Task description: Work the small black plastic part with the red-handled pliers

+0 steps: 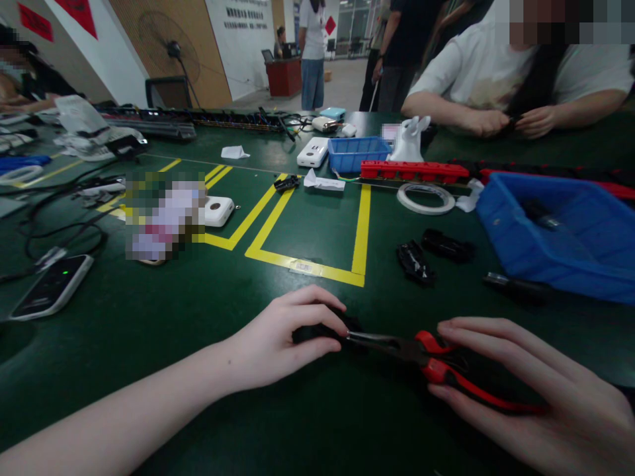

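Note:
My left hand (282, 337) is closed round a small black plastic part (317, 330) that rests on the green table (198, 317). My right hand (526, 390) grips the red and black handles of a pair of pliers (421, 357). The metal jaws of the pliers reach left to the black part and touch it under my left fingertips. Most of the black part is hidden by my fingers.
Two more black parts (431, 254) lie ahead, beside a blue bin (560, 231). A tape roll (425, 198), a red strip (414, 171), a small blue tray (354, 153) and white power banks (312, 152) lie farther off. Another person's hands (510, 122) work at the far right.

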`<action>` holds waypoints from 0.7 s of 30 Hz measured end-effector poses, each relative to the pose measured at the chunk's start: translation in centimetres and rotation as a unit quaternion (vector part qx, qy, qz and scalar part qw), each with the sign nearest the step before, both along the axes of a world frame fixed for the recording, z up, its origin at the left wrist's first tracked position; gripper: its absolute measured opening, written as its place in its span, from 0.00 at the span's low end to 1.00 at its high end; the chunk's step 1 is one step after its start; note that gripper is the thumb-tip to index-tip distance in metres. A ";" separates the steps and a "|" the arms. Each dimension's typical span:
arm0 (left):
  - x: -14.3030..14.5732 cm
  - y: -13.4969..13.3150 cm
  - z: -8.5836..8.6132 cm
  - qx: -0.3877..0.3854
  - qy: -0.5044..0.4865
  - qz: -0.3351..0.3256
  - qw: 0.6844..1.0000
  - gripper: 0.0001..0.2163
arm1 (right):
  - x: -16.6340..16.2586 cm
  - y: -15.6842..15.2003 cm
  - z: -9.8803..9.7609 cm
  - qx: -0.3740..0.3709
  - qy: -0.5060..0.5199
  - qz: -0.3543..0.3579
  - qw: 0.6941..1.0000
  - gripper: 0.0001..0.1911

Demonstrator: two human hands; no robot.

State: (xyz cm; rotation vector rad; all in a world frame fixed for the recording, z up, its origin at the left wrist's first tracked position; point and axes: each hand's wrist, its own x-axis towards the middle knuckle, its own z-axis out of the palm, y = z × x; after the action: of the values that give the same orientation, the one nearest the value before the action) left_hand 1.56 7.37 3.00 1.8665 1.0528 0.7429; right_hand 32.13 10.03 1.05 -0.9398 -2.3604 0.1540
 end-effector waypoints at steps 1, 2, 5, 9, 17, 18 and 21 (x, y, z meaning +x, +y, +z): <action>0.0 0.0 0.0 0.001 0.000 0.001 1.000 0.07 | 0.0 0.0 0.0 -0.004 -0.001 0.002 1.000 0.18; 0.0 0.0 0.0 0.001 0.000 0.001 1.000 0.07 | 0.1 0.0 0.0 -0.007 -0.002 0.004 1.000 0.18; 0.0 0.0 -0.2 0.006 0.000 0.003 1.000 0.07 | 0.1 -0.1 0.0 -0.012 0.001 0.004 1.000 0.18; 0.1 0.0 -0.2 0.005 -0.002 0.006 1.000 0.07 | 0.2 -0.2 0.1 -0.014 0.002 0.005 1.000 0.18; 0.1 0.0 -0.3 0.020 0.000 0.005 1.000 0.06 | -0.2 0.0 0.0 -0.004 0.004 0.016 1.000 0.18; 0.1 0.0 -0.3 0.019 -0.001 0.005 1.000 0.06 | -0.2 -0.1 0.0 -0.005 0.006 0.018 1.000 0.18; 0.0 0.0 -0.3 0.016 -0.002 0.003 1.000 0.07 | -0.3 -0.1 0.0 -0.014 0.011 0.015 1.000 0.18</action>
State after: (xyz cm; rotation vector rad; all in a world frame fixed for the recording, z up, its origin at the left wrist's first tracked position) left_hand 1.59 7.35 2.67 1.8896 1.0509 0.7707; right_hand 31.87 9.88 1.05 -0.9133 -2.3589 0.2086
